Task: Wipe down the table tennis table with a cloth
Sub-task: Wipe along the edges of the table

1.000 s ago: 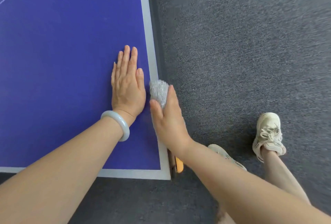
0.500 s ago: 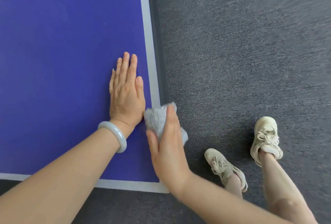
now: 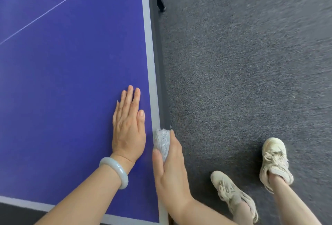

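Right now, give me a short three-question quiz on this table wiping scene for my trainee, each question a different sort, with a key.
1. True or false: the left hand lies flat on the blue table tennis table.
2. Which grips the fluffy grey cloth? A) the left hand B) the right hand
3. Fill in: the pale smooth bangle sits on the ____ wrist.
Key: 1 true; 2 B; 3 left.

Much of the cloth [image 3: 162, 143] beneath the right hand [image 3: 170, 174], possibly past the table [image 3: 152, 81] rim.
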Demonstrator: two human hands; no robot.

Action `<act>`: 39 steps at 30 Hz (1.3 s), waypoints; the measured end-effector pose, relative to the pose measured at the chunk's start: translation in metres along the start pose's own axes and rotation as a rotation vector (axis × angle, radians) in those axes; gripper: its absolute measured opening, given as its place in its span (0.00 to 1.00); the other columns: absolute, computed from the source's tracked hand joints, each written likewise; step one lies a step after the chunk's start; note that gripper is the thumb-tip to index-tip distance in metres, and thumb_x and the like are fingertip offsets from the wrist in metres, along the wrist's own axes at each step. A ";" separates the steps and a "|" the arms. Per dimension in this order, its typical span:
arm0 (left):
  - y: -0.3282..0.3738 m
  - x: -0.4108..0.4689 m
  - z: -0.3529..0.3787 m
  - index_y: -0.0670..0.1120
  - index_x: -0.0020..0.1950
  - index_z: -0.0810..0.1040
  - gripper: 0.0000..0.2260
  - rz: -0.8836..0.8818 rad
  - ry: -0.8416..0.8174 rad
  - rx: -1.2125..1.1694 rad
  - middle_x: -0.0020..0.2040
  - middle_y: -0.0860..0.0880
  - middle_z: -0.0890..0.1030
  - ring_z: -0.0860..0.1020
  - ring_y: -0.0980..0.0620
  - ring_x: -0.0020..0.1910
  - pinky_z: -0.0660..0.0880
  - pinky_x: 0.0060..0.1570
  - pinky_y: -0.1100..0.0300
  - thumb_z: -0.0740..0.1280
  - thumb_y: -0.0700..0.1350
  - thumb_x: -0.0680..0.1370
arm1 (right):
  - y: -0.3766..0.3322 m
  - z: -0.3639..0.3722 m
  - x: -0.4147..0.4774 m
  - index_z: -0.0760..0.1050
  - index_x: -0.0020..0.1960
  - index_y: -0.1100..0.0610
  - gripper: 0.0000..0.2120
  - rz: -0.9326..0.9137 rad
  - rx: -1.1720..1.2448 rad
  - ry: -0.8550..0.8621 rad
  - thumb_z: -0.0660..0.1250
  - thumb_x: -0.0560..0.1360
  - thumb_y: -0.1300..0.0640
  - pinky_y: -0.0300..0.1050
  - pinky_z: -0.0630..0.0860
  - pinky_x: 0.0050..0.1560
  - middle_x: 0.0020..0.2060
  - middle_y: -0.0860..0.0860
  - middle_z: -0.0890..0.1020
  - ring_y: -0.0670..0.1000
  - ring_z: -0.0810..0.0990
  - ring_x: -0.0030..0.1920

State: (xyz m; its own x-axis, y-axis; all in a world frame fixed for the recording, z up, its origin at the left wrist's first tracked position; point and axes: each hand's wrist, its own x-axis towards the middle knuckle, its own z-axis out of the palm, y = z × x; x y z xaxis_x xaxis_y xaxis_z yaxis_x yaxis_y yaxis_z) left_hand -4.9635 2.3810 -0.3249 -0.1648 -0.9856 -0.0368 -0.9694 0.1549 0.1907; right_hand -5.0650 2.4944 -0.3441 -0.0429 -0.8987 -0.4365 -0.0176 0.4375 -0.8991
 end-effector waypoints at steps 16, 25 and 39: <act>0.010 0.187 -0.025 0.45 0.78 0.62 0.21 0.019 0.036 0.113 0.80 0.47 0.58 0.55 0.48 0.79 0.50 0.75 0.53 0.54 0.45 0.85 | -0.058 -0.019 0.136 0.44 0.81 0.52 0.34 -0.004 -0.028 -0.070 0.52 0.82 0.40 0.47 0.61 0.73 0.75 0.48 0.57 0.49 0.59 0.76; 0.005 0.248 -0.005 0.52 0.80 0.58 0.21 -0.143 0.100 -0.053 0.81 0.54 0.54 0.50 0.56 0.80 0.46 0.78 0.54 0.50 0.45 0.86 | -0.097 -0.024 0.221 0.43 0.81 0.54 0.34 -0.043 -0.036 -0.005 0.51 0.82 0.41 0.42 0.52 0.75 0.79 0.51 0.53 0.49 0.53 0.78; 0.012 0.250 -0.009 0.56 0.79 0.56 0.25 -0.200 0.059 -0.039 0.80 0.59 0.52 0.48 0.61 0.79 0.48 0.78 0.51 0.44 0.52 0.81 | -0.137 -0.032 0.307 0.47 0.81 0.55 0.34 -0.044 0.004 0.029 0.57 0.82 0.43 0.41 0.54 0.75 0.79 0.51 0.56 0.49 0.56 0.78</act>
State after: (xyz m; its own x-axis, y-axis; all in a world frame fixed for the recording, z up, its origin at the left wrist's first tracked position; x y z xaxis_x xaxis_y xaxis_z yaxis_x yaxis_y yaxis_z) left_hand -5.0150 2.1358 -0.3235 0.0427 -0.9989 -0.0210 -0.9737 -0.0463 0.2231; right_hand -5.1076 2.1595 -0.3534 -0.0712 -0.9159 -0.3951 -0.0160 0.3971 -0.9176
